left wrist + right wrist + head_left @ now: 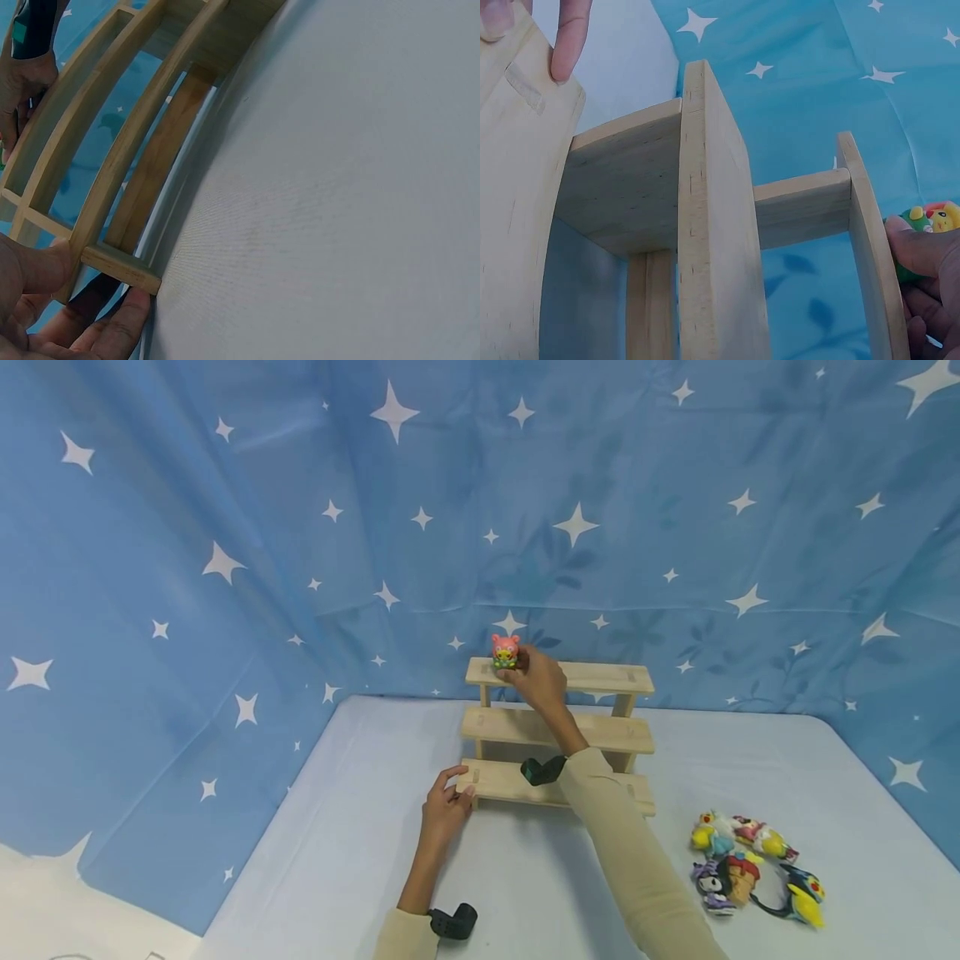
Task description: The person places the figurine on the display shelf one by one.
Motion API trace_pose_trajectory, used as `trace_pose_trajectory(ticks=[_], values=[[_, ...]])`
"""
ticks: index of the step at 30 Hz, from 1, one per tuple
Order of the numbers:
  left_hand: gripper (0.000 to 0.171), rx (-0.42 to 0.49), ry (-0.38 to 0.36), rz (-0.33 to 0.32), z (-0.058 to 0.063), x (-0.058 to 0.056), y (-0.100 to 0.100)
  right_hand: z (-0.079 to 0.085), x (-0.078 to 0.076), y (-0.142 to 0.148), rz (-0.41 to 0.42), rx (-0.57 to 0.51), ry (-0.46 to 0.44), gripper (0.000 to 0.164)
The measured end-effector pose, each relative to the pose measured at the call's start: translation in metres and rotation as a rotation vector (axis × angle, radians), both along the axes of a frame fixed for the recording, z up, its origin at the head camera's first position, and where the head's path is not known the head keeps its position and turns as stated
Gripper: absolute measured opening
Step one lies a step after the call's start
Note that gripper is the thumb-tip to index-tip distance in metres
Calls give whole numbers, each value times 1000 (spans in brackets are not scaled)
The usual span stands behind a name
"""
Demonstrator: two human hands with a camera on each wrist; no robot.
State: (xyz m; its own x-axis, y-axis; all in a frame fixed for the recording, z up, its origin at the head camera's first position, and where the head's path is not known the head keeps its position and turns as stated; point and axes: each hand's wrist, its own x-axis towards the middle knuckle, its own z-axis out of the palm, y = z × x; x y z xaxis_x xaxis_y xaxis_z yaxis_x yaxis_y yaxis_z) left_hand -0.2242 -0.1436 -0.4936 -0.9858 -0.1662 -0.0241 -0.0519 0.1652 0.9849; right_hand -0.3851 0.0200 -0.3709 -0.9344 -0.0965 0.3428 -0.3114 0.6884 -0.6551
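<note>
A three-tier wooden display shelf (pixel 510 724) stands on the white table. My right hand (pixel 542 681) pinches a small pink-eared figurine (pixel 505 650) at the left end of the top tier. Its yellow face and green body show in the head view; in the right wrist view the fingers partly cover the figurine (pixel 939 219). Whether its base touches the board, I cannot tell. My left hand (pixel 444 814) grips the left end of the lowest tier, with the thumb (pixel 46 264) on one side of the wood and fingers (pixel 124 322) on the other.
On the table (pixel 360 827) to the right of the shelf lie several colourful figurines, among them a purple-and-black one (pixel 712 887), an ice-cream cone shape (pixel 741 878) and a blue-and-yellow piece (pixel 805 897). A blue star-printed curtain (pixel 645 552) hangs close behind the shelf.
</note>
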Motion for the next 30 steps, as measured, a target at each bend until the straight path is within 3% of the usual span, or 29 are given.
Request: trace_pose_trajectory(ticks=[25,30], values=[[41,36,19,20,-1,0,3,-1,11,12,45,-49,23,55],[39,4,8,34,0,0,3,-3,15,18,59,-74,42,52]])
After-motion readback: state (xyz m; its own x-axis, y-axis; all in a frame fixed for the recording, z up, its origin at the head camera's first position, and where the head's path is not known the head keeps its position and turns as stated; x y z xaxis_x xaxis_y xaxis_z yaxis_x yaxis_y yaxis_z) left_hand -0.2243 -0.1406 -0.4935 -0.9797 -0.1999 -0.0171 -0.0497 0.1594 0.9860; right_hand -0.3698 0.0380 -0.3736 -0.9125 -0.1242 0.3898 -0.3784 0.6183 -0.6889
